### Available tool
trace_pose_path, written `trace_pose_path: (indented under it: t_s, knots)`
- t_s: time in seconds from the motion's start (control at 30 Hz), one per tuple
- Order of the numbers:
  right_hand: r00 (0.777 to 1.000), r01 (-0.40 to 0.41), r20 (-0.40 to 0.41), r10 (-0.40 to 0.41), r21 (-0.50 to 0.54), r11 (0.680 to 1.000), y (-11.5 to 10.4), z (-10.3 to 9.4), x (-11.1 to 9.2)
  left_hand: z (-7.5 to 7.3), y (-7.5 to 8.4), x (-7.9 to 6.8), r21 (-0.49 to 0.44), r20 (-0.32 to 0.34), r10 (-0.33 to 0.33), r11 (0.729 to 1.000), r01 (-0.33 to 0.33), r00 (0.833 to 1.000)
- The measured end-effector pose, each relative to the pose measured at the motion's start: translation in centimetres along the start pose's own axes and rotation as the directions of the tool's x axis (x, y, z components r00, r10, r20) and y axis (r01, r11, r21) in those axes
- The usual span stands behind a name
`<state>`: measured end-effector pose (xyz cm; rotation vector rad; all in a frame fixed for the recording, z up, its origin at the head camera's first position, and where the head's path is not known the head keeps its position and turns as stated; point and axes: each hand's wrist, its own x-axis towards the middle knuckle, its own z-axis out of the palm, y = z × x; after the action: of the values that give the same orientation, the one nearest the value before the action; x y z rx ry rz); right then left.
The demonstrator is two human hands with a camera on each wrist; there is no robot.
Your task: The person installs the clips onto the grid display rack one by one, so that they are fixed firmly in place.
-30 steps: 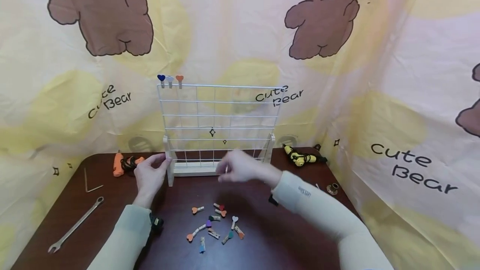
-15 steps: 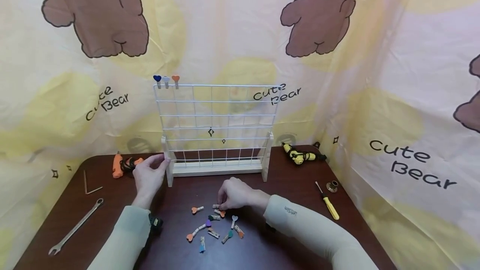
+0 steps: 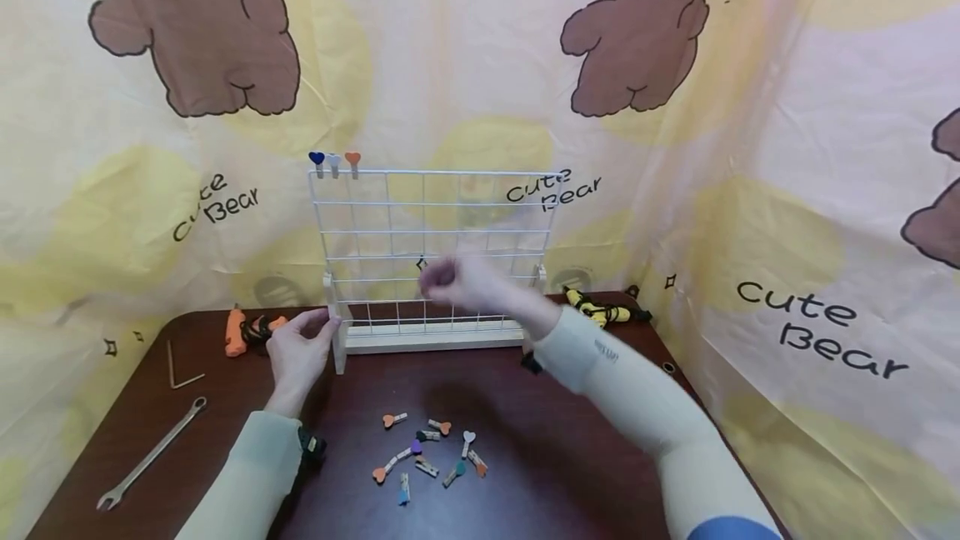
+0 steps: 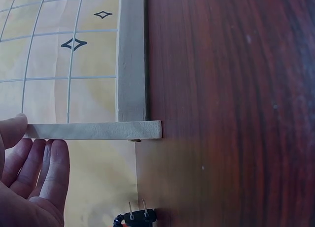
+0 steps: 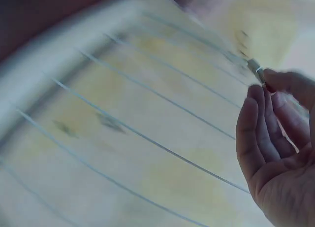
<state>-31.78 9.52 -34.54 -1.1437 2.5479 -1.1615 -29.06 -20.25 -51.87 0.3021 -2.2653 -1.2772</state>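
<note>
My left hand [image 3: 300, 352] pinches the left wooden upright [image 4: 98, 131] of a white wire grid rack [image 3: 442, 172], thumb on one face and fingers on the other. In front of the grid's middle, my right hand [image 3: 472, 283] is raised and blurred. Its thumb and fingertips pinch a small wooden clothespin [image 5: 255, 67] with a bit of red at the fingers. Dark blue [image 3: 317, 158], pale [image 3: 334, 162] and orange [image 3: 353, 159] heart clothespins stand clipped on the top wire at the left. Several more heart clothespins [image 3: 427, 467] lie loose on the table before the rack.
An orange tool with a black cord [image 3: 236, 332] lies left of the rack, near a hex key [image 3: 174, 369] and a wrench [image 3: 153, 452]. At the back right lies a yellow tool [image 3: 611, 313]. A bear-print curtain [image 3: 450, 40] hangs close behind the table.
The right hand went down to the loose clothespins, picked up the red heart one and lifted it to the grid. The left hand has stayed on the upright.
</note>
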Motion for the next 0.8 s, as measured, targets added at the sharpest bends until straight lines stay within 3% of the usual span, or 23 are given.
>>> trace_pose_path:
  t_s: [0.1,0.2,0.3,0.37,0.53,0.63,0.73,0.8]
  knots:
    - [0.99,0.052,-0.129,-0.056,-0.039,0.998,-3.9,-3.7,2.4,-0.2,0.0,0.0,0.005,0.01,-0.016,1.0,0.015,1.0]
    - [0.952,0.134,-0.247,-0.18,-0.191,0.972,-7.0,-6.3,4.8,-0.2,0.0,0.1,0.006,0.018,-0.034,0.999,0.033,0.999]
    - [0.913,0.179,-0.297,-0.281,-0.327,0.928,-9.1,-7.6,7.2,-0.2,0.0,0.1,0.008,0.016,-0.04,0.999,0.04,0.999]
    - [0.907,0.167,-0.295,-0.3,-0.401,0.901,-10.0,-7.9,8.6,-0.2,0.0,0.2,0.005,0.015,-0.042,0.999,0.042,0.999]
    - [0.955,0.053,-0.231,-0.188,-0.49,0.87,-10.8,-7.9,10.8,0.0,0.0,0.1,-0.017,0.021,-0.037,0.999,0.037,0.999]
    - [0.961,0.041,-0.221,-0.168,-0.487,0.873,-10.7,-7.7,11.1,0.1,0.0,0.1,-0.023,0.021,-0.035,0.999,0.035,0.999]
    - [0.934,0.103,-0.258,-0.245,-0.464,0.88,-10.1,-7.3,10.3,0.1,0.0,0.1,-0.021,0.018,-0.035,0.999,0.035,0.999]
    - [0.896,0.167,-0.301,-0.327,-0.454,0.875,-9.4,-6.7,9.0,0.1,0.1,0.2,-0.019,0.016,-0.032,0.999,0.033,0.999]
